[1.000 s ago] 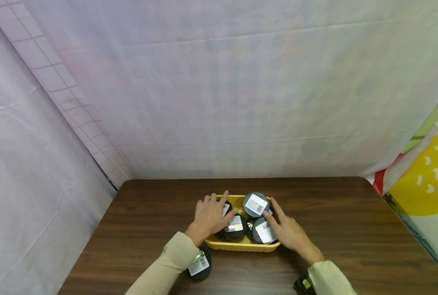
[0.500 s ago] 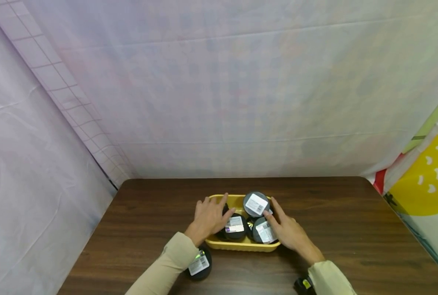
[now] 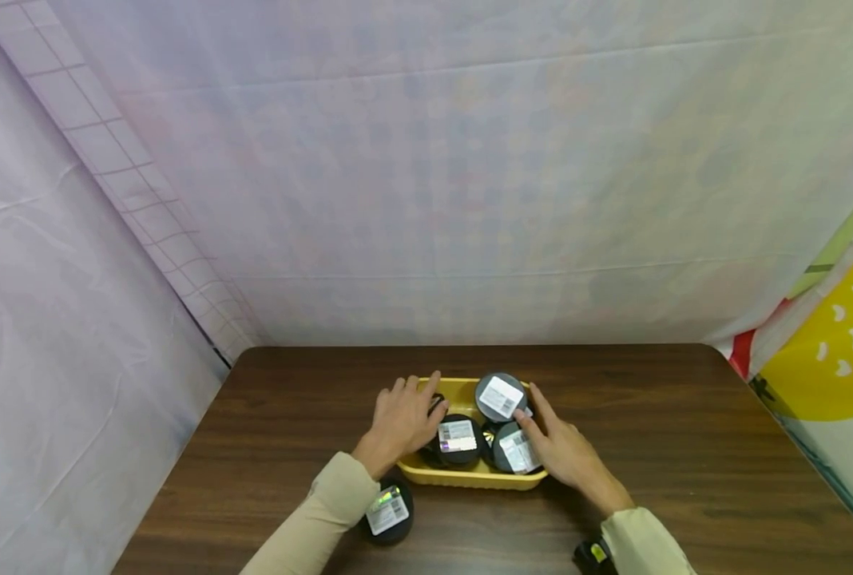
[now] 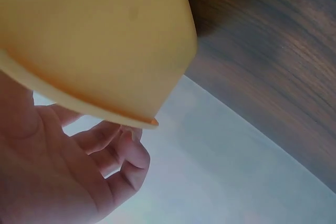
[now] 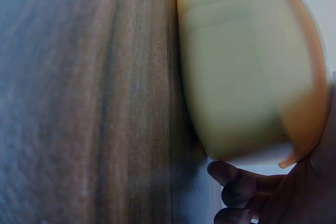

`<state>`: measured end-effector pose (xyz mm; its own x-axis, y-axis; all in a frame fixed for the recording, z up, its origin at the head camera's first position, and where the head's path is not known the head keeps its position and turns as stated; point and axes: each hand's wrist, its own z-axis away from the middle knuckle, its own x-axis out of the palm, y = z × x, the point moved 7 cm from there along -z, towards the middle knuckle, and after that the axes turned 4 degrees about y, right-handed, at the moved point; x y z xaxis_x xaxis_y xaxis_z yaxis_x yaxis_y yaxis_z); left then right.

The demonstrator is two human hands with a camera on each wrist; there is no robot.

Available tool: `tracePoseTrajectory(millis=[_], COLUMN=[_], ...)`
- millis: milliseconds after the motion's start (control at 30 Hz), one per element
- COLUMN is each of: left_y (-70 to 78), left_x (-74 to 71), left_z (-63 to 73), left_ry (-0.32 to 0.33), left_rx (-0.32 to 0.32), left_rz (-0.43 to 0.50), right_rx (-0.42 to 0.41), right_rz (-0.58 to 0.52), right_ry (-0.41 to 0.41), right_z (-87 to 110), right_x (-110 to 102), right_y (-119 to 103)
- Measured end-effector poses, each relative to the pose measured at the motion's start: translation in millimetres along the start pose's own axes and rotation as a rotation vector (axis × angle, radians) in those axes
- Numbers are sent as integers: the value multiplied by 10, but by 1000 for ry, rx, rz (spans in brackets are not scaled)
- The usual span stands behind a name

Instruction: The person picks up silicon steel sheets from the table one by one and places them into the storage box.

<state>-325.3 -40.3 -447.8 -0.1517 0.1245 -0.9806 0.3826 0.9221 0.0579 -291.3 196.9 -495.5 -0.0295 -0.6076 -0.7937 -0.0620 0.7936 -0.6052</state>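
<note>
A yellow basket point(image 3: 470, 480) stands on the table with several round black discs in it, each with a white label. My left hand point(image 3: 398, 422) reaches over the basket's left end, its thumb and forefinger around a tilted black disc point(image 3: 436, 401); the fingertips' hold is partly hidden. In the left wrist view, the other fingers curl by the basket's rim point(image 4: 100, 113). A labelled disc point(image 3: 458, 439) lies beside that thumb. At the right end, my right hand point(image 3: 569, 449) grips the basket, thumb over two stacked-looking discs point(image 3: 500, 397), fingers along the outside wall point(image 5: 231, 77).
Another labelled black disc point(image 3: 387, 515) lies on the brown wooden table point(image 3: 311, 383), in front of the basket and close to the left sleeve. A dark object with a yellow-green mark point(image 3: 593, 554) is at the right wrist. White cloth point(image 3: 441, 200) hangs behind the table.
The disc in my left hand has tilted up from lying label-up, and that hand has shifted slightly left, uncovering more of the neighbouring disc. My right hand stays on the basket's right end.
</note>
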Motion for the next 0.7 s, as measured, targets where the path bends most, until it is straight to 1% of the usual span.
tracePoseTrajectory(millis=[133, 300, 467, 600, 700], left_y=[-30, -85, -143, -218, -299], left_x=[-47, -104, -171, -191, -205], left_z=[27, 62, 106, 166, 207], left_ry=[26, 48, 87, 91, 96], left_rx=[9, 5, 1, 0, -11], left_rz=[31, 57, 78, 92, 102], right_rx=[-1, -2, 1, 3, 2], right_rz=[1, -2, 0, -2, -4], right_ry=[0, 0, 4, 7, 7], right_z=[0, 2, 1, 0, -2], right_x=[-3, -14, -20, -15, -14], right_y=[-3, -12, -11, -12, -10])
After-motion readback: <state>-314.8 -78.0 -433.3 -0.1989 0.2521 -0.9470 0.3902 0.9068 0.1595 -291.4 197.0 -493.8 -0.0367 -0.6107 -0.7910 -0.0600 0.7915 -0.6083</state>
